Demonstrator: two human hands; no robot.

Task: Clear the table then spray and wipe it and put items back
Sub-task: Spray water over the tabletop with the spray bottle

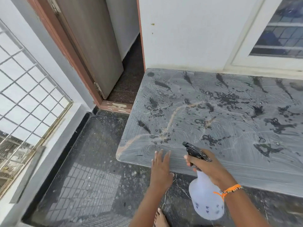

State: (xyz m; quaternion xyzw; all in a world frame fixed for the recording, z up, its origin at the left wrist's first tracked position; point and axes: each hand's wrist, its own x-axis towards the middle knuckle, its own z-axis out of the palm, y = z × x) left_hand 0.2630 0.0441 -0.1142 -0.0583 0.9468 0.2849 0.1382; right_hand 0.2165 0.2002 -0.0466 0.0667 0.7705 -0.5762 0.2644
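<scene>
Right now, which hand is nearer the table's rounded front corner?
Left. The left hand lies flat on the table edge just right of that corner; the right hand, gripping the spray bottle, is farther right.

The table is a grey slab with rounded corners, set against the white wall, its top dusty with swirled streaks and dotted with dark wet splashes and droplets. Over its near edge a spray bottle is held upright: a translucent white body with small blue prints and a worn black trigger head whose nozzle points out across the tabletop.
</scene>
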